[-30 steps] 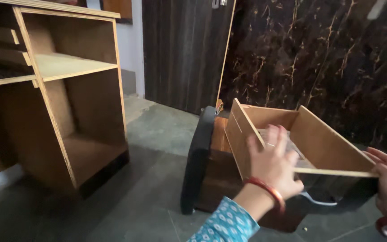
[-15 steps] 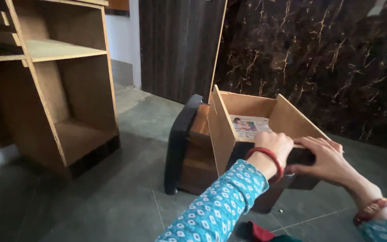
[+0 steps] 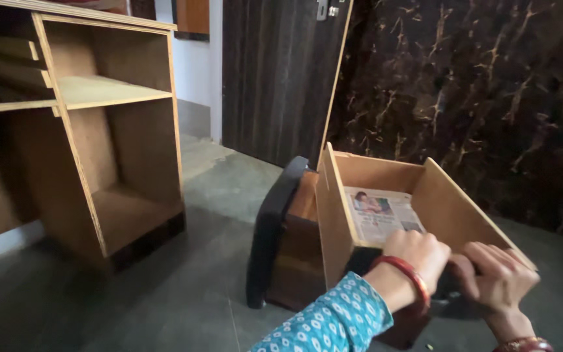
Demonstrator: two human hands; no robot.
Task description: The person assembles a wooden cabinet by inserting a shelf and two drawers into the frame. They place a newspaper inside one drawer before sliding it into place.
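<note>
Both hands, left hand (image 3: 415, 257) and right hand (image 3: 500, 280), clamped on the wooden drawer (image 3: 386, 202) front edge, drawer out of the open cabinet (image 3: 86, 143) well left, resting on another drawer (image 3: 294, 254) below.

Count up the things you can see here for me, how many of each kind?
Wooden drawers: 2, the held drawer and a drawer on the floor beside it
Newspaper sheets: 1
Wooden desk units: 1
Hands: 2, left hand, right hand
Red bangles: 2
Total: 8
</note>
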